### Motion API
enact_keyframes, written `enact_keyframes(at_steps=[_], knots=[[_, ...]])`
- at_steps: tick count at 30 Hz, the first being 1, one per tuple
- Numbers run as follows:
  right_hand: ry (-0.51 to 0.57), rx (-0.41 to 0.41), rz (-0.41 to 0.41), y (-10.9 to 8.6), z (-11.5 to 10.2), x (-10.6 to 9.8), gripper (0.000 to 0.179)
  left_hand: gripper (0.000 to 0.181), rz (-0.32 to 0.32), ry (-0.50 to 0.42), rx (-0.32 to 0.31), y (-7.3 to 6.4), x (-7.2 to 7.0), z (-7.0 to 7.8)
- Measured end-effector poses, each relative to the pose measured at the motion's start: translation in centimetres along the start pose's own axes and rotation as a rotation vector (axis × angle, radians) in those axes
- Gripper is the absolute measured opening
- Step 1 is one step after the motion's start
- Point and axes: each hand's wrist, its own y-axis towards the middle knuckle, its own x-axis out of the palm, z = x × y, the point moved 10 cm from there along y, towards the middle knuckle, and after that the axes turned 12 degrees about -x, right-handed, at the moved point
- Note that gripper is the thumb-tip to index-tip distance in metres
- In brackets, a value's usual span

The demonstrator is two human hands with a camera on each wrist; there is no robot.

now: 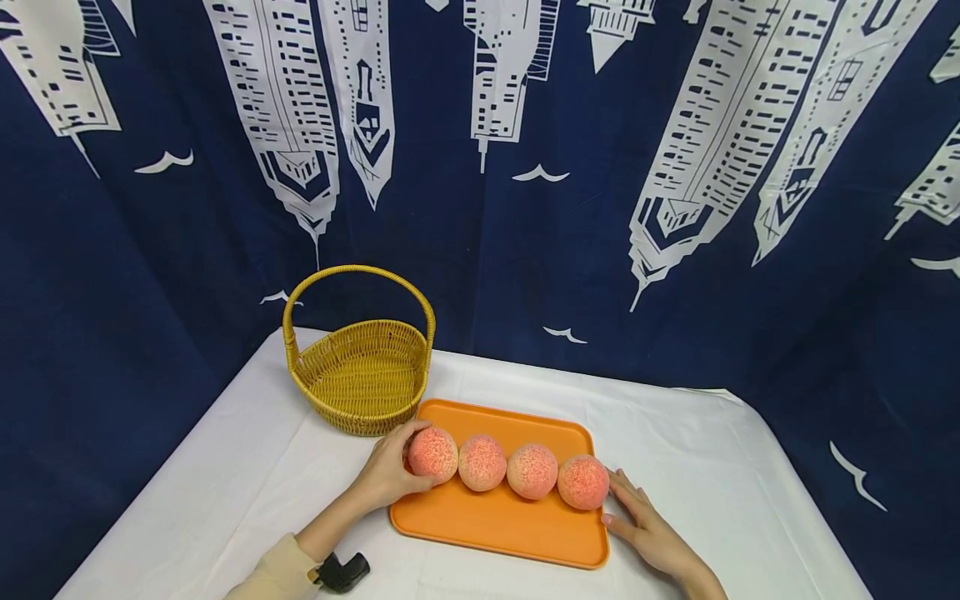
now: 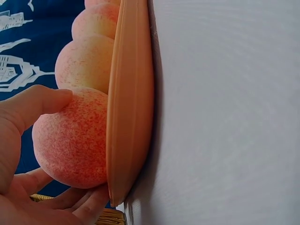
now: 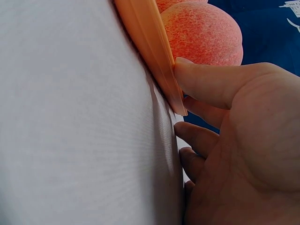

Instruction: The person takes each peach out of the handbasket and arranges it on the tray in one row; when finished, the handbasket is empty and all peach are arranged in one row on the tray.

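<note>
Several pinkish-red peaches lie in a row across an orange tray (image 1: 495, 529). My left hand (image 1: 393, 467) grips the leftmost peach (image 1: 433, 456), thumb on the near side and fingers around the far side. In the left wrist view, this peach (image 2: 72, 140) sits between thumb and fingers, right against the tray's rim. My right hand (image 1: 648, 527) is at the tray's right edge, beside the rightmost peach (image 1: 582, 482). From the right wrist, its thumb (image 3: 206, 82) shows at the tray rim just under that peach, with the other fingers relaxed by the cloth.
An upright yellow wicker basket (image 1: 367, 375) with a tall arched handle stands behind the tray's left corner. White cloth (image 1: 690, 450) covers the table. A navy curtain (image 1: 480, 250) with white building prints hangs behind. My left wrist wears a black device (image 1: 343, 572).
</note>
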Motion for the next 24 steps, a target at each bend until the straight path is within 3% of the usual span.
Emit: enact_keyframes(at_steps=[9, 19, 24], knots=[[0.024, 0.05, -0.016, 0.15, 0.22, 0.24, 0.066, 0.075, -0.018, -0.057, 0.015, -0.09, -0.07, 0.06], [0.035, 0.065, -0.018, -0.08, 0.4, 0.23, 0.067, 0.078, -0.011, -0.014, 0.01, -0.03, 0.07, 0.03], [0.052, 0.116, -0.019, -0.21, 0.57, 0.06, 0.071, 0.079, -0.002, 0.0, 0.019, -0.12, -0.02, 0.34]])
